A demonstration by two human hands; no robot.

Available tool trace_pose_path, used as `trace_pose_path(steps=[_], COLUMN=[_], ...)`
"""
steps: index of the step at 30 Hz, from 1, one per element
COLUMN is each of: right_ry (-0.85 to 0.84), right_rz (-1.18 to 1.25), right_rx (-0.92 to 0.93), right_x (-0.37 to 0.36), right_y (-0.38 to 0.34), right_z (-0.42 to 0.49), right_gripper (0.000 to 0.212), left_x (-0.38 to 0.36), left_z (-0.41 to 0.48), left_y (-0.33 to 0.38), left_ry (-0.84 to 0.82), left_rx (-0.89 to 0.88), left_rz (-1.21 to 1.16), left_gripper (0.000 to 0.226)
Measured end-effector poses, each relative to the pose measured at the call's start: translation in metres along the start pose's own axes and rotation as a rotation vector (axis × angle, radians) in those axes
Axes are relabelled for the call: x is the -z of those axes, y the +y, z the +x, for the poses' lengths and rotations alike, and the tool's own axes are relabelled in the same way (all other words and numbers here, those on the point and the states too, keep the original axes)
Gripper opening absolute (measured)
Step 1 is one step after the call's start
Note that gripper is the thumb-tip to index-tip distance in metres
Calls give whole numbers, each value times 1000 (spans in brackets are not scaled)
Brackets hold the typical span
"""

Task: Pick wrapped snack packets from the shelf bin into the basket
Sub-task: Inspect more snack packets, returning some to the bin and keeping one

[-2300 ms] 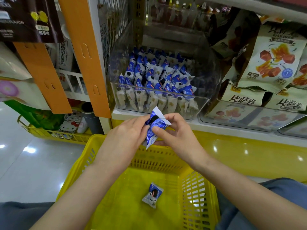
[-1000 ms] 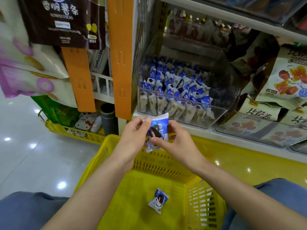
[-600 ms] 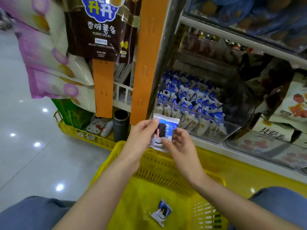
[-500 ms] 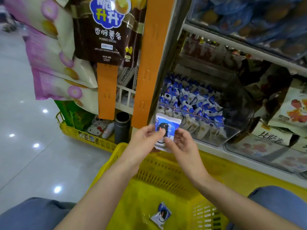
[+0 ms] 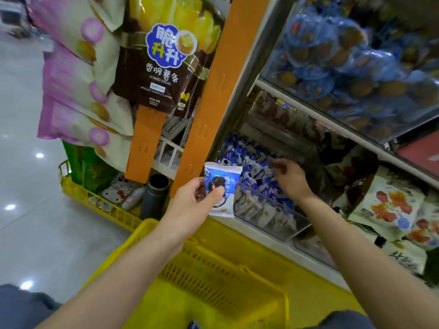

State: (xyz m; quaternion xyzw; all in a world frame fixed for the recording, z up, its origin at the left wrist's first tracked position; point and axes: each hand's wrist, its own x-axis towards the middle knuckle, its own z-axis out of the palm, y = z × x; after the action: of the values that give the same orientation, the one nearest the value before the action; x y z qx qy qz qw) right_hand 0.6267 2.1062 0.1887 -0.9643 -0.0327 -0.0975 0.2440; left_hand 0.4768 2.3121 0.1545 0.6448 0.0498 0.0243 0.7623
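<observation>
A packet is being pinched by the left hand above the basket; beyond it the right hand is being held open over the bin; seemingly another pick, needing a pinch.

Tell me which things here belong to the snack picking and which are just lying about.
Job: packet in the left hand; right hand at the shelf bin; yellow basket.
Just about: potato sticks bag, orange strip, grey cylinder.

Blue-and-white packet, yellow basket, orange strip.
</observation>
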Motion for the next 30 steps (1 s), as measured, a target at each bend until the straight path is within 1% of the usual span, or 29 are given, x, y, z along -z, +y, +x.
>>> trace_pose_path(steps=[2,4,6,9,14,16,18,20,23,25,27,30], right_ry=[-180,-273,-305,-327,-336,-351,-318,-283,-283,-254,-192,-17], right_rz=[-155,-205,-227,-211,-181,-221,-265,-213,-114,-29,8,93], right_rx=[-104,-140,-157,-194,-291,-262,-207,-217,-243,-234,-179,-22], right_x=[-5,-10,-13,-12,-12,-15,-17,-16,-13,-10,-6,8], right_y=[6,9,6,5,1,-1,-1,3,8,9,8,2], right_z=[13,18,20,23,24,24,25,26,28,28,24,13], right_gripper=[32,34,35,28,31,34,41,46,54,48,42,30], left_x=[-4,-7,-10,-13,-16,-17,-19,-20,-20,-20,-21,-23], left_z=[3,5,7,9,12,13,13,13,13,14,15,15], left_y=[5,6,7,9,9,9,9,8,6,5,4,2], left_ry=[-16,-24,-27,-15,16,20,16,17,42,48,41,34], left_rx=[-12,-17,-17,-12,4,5,8,7,-18,-31,-31,5], left_rz=[-2,-13,-14,-13,-15,-24,-25,-16,6,17,0,-53], left_gripper=[27,29,31,29,27,27,27,28,30,31,30,35])
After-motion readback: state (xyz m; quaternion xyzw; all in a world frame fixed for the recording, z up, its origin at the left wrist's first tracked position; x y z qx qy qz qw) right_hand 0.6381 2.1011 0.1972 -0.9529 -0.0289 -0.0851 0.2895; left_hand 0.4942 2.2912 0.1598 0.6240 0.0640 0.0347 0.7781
